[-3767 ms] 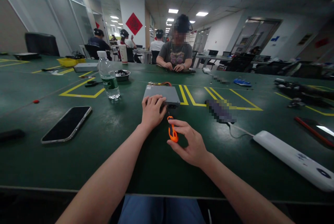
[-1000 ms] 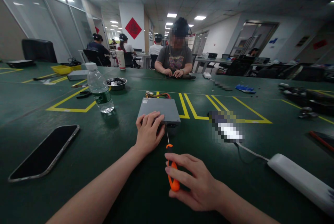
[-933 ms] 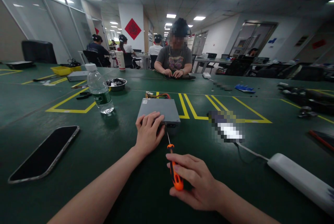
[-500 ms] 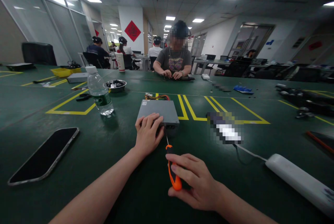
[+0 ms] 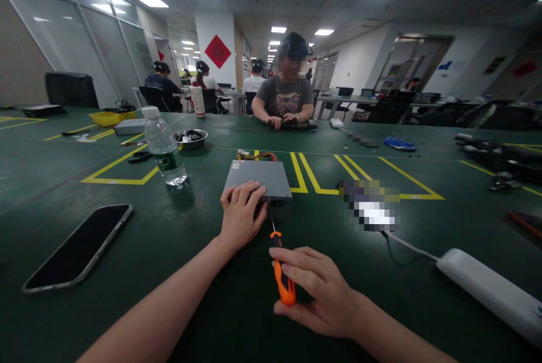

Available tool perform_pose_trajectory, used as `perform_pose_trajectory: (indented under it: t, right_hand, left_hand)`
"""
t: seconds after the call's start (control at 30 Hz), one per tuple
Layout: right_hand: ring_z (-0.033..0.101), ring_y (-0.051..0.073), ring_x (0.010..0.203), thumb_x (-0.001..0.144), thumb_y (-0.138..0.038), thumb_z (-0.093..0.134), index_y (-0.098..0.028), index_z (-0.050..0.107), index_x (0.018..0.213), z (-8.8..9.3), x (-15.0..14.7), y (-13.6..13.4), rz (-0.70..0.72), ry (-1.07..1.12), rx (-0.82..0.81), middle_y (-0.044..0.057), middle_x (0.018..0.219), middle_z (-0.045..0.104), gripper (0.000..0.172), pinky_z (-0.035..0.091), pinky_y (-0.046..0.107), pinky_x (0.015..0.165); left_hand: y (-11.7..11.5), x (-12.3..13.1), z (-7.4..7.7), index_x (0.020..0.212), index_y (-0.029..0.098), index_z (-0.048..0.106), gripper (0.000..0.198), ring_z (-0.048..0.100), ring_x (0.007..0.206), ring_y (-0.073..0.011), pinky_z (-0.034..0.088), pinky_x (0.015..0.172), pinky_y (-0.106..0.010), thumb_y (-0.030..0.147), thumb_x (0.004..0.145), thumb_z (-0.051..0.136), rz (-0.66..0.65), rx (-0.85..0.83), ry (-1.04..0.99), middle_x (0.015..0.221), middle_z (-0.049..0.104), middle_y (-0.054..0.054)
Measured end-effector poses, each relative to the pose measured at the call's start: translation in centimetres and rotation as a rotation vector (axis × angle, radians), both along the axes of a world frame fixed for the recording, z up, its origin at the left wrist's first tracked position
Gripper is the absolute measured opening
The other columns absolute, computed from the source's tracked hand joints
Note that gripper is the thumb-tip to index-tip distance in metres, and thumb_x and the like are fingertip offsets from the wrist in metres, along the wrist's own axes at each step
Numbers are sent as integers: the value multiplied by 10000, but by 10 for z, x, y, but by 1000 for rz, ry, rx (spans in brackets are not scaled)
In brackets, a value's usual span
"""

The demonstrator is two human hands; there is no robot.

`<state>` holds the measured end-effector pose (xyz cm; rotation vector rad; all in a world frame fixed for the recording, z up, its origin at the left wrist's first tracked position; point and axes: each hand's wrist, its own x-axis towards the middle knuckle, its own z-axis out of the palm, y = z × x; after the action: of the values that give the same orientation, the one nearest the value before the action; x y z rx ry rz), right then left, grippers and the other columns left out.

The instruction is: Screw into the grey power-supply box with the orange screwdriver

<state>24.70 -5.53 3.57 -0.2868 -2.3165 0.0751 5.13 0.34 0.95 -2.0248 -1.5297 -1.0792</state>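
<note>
A grey computer power supply (image 5: 271,176) lies on the green table, its bundle of coloured wires (image 5: 262,156) at the far side. My left hand (image 5: 242,216) grips its near left corner, fingers over the top and the thumb down by the front face. In my right hand (image 5: 315,289) is an orange and black screwdriver (image 5: 286,288), held between the fingertips and thumb. Its thin shaft points away from me to the lower front edge of the power supply. Where the tip meets the casing is too small to make out.
A water bottle (image 5: 164,151) stands left of the power supply, near a metal bowl (image 5: 192,143). A phone (image 5: 80,247) lies at the left. On the right are a blurred-out device (image 5: 368,205) with a cable and a white power strip (image 5: 486,289). A person (image 5: 288,95) sits opposite.
The screwdriver handle has turned slightly in my right hand, showing more of its black side. My left hand stays on the power supply. The whole view has shifted a little.
</note>
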Motion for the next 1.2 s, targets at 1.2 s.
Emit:
perform_pose_trajectory:
  t: [1.2]
  right_hand:
    - [595,222,1002,919,-340,436,-162,436,1163,1,0,-6,-27,-95,-27,161,1184,546,302,498,342,788]
  left_hand:
    - [-2,0,1,1148,256,519,308,471,1135,-225,231,970,-436,272,842,484,-18,-3,-4,1190,575,-68]
